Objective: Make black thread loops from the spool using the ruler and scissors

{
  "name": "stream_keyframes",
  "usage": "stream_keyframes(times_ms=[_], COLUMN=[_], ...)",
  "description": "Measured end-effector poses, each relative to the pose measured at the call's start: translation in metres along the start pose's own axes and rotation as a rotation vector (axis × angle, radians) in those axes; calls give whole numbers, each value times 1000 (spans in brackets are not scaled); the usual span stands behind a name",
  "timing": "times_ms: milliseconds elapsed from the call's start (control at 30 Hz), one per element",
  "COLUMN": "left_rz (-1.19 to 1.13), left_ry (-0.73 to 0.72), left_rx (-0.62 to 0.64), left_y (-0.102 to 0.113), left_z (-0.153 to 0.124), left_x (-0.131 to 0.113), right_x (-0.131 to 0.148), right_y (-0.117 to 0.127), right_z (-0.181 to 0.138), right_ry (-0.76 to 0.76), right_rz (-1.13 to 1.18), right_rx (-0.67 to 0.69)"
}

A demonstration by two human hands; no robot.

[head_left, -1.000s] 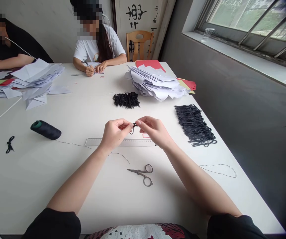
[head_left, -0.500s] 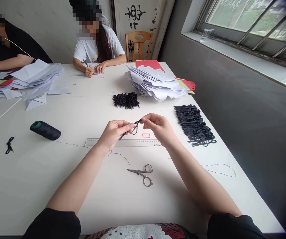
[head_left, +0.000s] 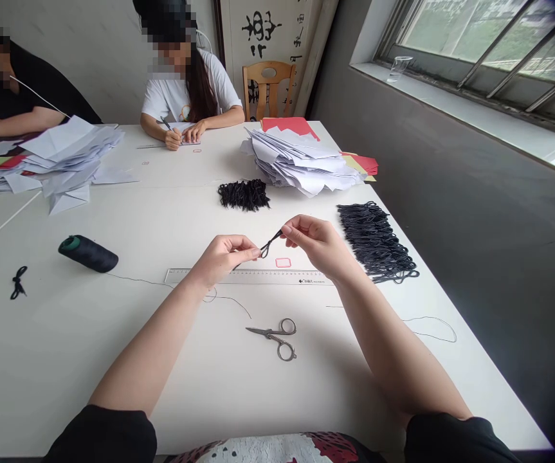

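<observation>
A black cord (head_left: 268,244) with a small loop and a crossing in it stretches between my hands above the table. My left hand (head_left: 224,257) pinches its lower part, and a tail of the cord sticks out below the fingers. My right hand (head_left: 313,239) pinches the upper end between thumb and fingertips. Beneath the hands lies a clear ruler (head_left: 258,276), partly covered by my left hand and right forearm. Nearer to me rest metal scissors (head_left: 272,334), their points to the left.
A black thread spool (head_left: 89,253) lies at left, its thread trailing right. Beyond it is a small black cord knot (head_left: 18,283). Looped black cords lie in rows (head_left: 376,241) and a bundle (head_left: 244,195). Paper piles (head_left: 301,161) stand farther back. A person (head_left: 193,96) writes across the table.
My right hand has moved slightly up and right, away from the left. The cord between them is now drawn out longer and its loop looks smaller.
</observation>
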State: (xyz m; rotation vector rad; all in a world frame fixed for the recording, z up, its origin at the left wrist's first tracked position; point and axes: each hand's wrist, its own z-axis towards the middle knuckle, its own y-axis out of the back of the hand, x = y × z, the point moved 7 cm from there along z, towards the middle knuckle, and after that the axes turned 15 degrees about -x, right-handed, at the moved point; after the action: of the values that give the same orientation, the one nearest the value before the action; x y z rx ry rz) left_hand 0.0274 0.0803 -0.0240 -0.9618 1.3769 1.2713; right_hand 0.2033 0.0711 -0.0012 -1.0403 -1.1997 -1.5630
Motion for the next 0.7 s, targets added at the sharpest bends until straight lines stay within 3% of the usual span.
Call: stream_keyframes(times_ms=[133, 267, 333, 533, 700], left_rz=[-145, -257, -248, -166, -162], left_ry=[42, 123, 156, 279, 312], left_rx=[32, 203, 247, 188, 173], left_y=[-5, -26, -33, -31, -31], left_z=[1, -6, -10, -13, -14], left_x=[4, 8, 10, 20, 21], right_x=[3, 6, 5, 0, -2], right_y=[-7, -11, -10, 2, 2], right_z=[-7, -11, -10, -3, -2], right_ry=[-15, -10, -6, 17, -59], right_rz=[-22, -20, -28, -139, -64], right_rx=[188, 279, 282, 193, 170])
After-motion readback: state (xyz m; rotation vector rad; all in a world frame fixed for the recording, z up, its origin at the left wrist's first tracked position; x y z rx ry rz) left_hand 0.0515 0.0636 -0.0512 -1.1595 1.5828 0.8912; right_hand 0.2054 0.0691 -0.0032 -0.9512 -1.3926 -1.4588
